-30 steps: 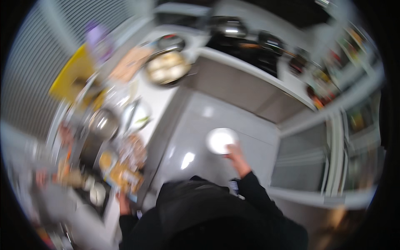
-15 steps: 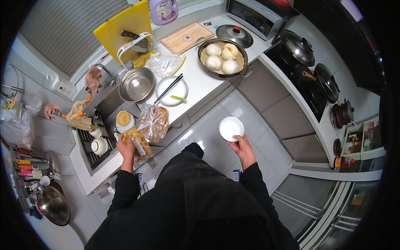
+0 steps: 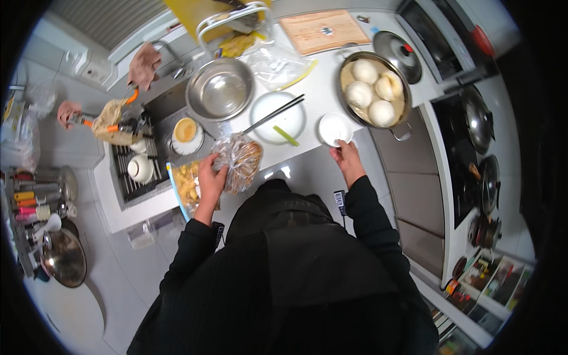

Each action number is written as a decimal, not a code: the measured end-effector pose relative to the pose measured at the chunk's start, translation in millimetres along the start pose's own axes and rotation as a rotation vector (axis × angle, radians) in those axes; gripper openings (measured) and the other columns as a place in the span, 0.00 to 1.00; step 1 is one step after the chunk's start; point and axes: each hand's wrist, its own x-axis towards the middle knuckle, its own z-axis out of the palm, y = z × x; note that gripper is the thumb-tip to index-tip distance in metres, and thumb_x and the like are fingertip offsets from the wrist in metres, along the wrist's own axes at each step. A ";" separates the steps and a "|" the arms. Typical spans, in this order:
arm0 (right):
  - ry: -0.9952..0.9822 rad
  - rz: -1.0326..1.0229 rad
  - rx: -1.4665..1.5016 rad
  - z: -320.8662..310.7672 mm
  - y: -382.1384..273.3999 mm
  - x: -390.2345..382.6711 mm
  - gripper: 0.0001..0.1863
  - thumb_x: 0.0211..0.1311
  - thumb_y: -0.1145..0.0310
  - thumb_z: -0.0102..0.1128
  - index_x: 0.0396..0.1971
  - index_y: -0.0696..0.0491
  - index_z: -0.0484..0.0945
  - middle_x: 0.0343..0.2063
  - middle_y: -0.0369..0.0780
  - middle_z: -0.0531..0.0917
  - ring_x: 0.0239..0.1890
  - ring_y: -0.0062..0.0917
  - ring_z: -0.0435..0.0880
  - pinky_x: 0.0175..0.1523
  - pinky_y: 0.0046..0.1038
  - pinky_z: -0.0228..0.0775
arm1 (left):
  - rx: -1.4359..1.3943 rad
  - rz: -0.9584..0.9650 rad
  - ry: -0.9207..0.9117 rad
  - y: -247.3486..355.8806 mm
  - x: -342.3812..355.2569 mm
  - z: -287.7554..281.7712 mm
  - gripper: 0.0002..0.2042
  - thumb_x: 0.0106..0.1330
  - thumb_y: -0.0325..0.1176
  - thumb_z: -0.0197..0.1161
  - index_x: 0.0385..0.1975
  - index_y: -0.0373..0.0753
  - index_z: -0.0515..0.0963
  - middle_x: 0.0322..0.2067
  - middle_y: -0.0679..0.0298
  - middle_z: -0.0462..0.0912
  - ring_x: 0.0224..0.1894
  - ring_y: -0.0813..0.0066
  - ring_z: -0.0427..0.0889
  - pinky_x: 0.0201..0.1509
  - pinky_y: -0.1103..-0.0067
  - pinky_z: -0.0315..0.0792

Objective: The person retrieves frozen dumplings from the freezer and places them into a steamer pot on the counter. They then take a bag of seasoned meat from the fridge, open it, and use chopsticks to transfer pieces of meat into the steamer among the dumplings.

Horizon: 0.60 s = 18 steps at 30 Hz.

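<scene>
My left hand (image 3: 210,180) is open at the brown-filled plastic bag (image 3: 242,165), thumb and fingers apart and touching it. A bag of yellow pieces (image 3: 184,183) lies beside that hand. My right hand (image 3: 347,160) grips a small white bowl (image 3: 335,126) by its rim at the counter's front edge. Left of the bowl, a plate (image 3: 266,115) carries black chopsticks (image 3: 278,110) and a green stalk (image 3: 286,135). To the right, a steel pan (image 3: 390,118) holds several white buns (image 3: 381,112).
A sink (image 3: 165,165) with dishes is at the left, behind it a steel basin (image 3: 219,89). A cutting board (image 3: 313,32) and lid (image 3: 395,56) stand at the back. The stove (image 3: 449,154) runs down the right. Utensils (image 3: 44,201) hang at the far left.
My right hand has raised the white bowl to the counter, beside the pan. My left hand has moved up from the yellow bag to the brown one. The view has turned toward the counter.
</scene>
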 end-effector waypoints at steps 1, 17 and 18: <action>0.018 0.005 0.002 5.1 -5.1 8.4 0.16 0.62 0.72 0.57 0.48 0.53 0.66 0.28 0.41 0.78 0.24 0.25 0.80 0.27 0.27 0.81 | -0.023 -0.046 -0.003 3.6 1.7 0.9 0.20 0.52 0.29 0.70 0.47 0.36 0.77 0.42 0.52 0.79 0.46 0.58 0.78 0.50 0.72 0.73; -0.337 0.178 -0.592 8.8 -40.9 -13.6 0.10 0.62 0.62 0.63 0.35 0.52 0.77 0.24 0.33 0.79 0.26 0.19 0.81 0.25 0.18 0.65 | 0.317 -0.299 0.207 61.3 -32.0 10.2 0.09 0.48 0.29 0.73 0.28 0.37 0.82 0.33 0.60 0.80 0.38 0.59 0.78 0.40 0.69 0.73; -0.409 0.132 -0.656 14.8 -38.1 -24.6 0.09 0.62 0.62 0.63 0.31 0.51 0.76 0.22 0.32 0.77 0.24 0.18 0.78 0.24 0.18 0.63 | 0.298 -0.312 0.201 61.9 -35.1 12.1 0.07 0.48 0.30 0.73 0.26 0.38 0.83 0.31 0.61 0.81 0.37 0.59 0.79 0.40 0.69 0.73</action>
